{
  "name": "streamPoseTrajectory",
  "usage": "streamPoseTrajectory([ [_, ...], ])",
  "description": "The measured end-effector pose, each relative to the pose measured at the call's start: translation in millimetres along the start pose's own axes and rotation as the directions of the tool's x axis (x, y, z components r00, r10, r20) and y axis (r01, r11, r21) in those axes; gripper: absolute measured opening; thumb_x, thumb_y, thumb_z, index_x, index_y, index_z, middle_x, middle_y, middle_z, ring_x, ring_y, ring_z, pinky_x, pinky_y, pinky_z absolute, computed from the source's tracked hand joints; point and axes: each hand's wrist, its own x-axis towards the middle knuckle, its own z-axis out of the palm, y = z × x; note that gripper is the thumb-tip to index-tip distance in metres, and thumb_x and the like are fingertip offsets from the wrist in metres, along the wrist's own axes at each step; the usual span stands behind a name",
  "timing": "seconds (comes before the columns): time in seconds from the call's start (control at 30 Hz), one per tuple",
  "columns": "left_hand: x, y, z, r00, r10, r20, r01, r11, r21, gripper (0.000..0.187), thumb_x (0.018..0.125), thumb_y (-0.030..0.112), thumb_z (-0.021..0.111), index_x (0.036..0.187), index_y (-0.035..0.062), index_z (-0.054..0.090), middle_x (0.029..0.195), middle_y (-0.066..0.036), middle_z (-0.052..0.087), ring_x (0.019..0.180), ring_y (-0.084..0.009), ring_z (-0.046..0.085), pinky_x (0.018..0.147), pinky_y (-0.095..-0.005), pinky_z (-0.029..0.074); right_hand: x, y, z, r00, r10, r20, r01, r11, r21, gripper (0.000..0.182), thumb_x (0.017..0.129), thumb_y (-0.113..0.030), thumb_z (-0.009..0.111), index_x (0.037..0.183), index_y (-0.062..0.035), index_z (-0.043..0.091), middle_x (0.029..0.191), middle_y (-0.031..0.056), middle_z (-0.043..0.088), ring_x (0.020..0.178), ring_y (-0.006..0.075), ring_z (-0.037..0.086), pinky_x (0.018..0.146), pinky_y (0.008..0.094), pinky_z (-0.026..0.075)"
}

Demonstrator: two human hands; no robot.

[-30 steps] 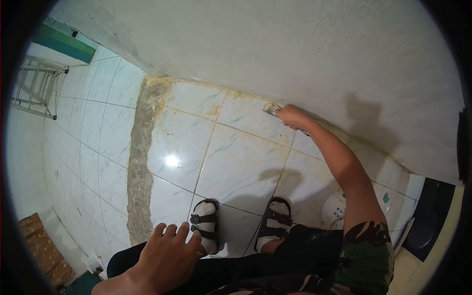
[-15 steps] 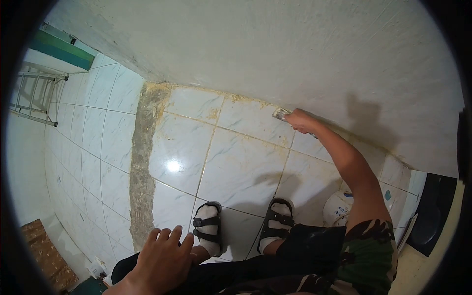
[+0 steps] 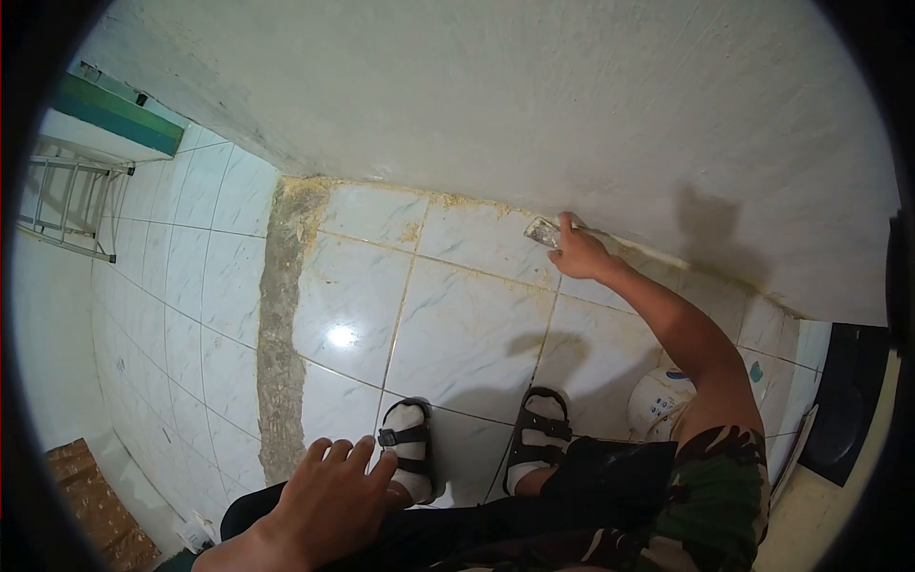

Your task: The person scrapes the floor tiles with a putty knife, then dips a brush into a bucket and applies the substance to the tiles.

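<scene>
My right hand (image 3: 583,255) grips a putty knife (image 3: 541,232) whose blade is smeared with pale residue. The blade is low over the white floor tiles (image 3: 477,315), close to the foot of the grey wall (image 3: 534,105), and points left. My fingers cover the handle. Yellowish crumbs (image 3: 457,200) lie along the seam between wall and floor. Over my leg, my left hand (image 3: 334,496) is empty, its fingers loosely spread.
A rough bare cement strip (image 3: 281,334) crosses the floor on the left. Beside my right leg stands a white bucket (image 3: 658,400). My sandalled feet (image 3: 408,439) are on the tiles. A metal ladder (image 3: 71,205) is at far left, a dark panel (image 3: 839,405) at far right.
My right wrist has turned, so more of the putty knife's blade face shows. The view has tilted slightly upward. My left hand stays over my leg.
</scene>
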Motion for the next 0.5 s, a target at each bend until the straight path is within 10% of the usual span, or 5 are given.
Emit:
streamPoseTrajectory([
  [0.1, 1, -2, -1, 1.0, 0.0, -0.003, 0.0, 1.0, -0.009, 0.049, 0.095, 0.028, 0.065, 0.133, -0.0017, 0.059, 0.132, -0.028, 0.062, 0.117, -0.0418, 0.064, 0.106, -0.0496, 0.046, -14, 17, 9, 0.959, -0.202, -0.2, 0.207, 0.978, 0.006, 0.046, 0.097, -0.019, 0.064, 0.137, 0.0005, 0.051, 0.11, 0.027, 0.07, 0.105, 0.0477, 0.067, 0.09, 0.0535, 0.053],
  [0.5, 13, -4, -2, 1.0, 0.0, 0.016, 0.0, 1.0, 0.021, 0.046, 0.095, 0.028, 0.066, 0.13, -0.0015, 0.06, 0.132, -0.027, 0.062, 0.117, -0.0412, 0.064, 0.104, -0.049, 0.047, 3, 15, -17, 0.966, -0.258, -0.028, 0.259, 0.962, 0.088, 0.037, 0.099, -0.015, 0.065, 0.136, -0.0098, 0.066, 0.112, 0.0257, 0.071, 0.104, 0.0435, 0.068, 0.092, 0.0479, 0.054],
])
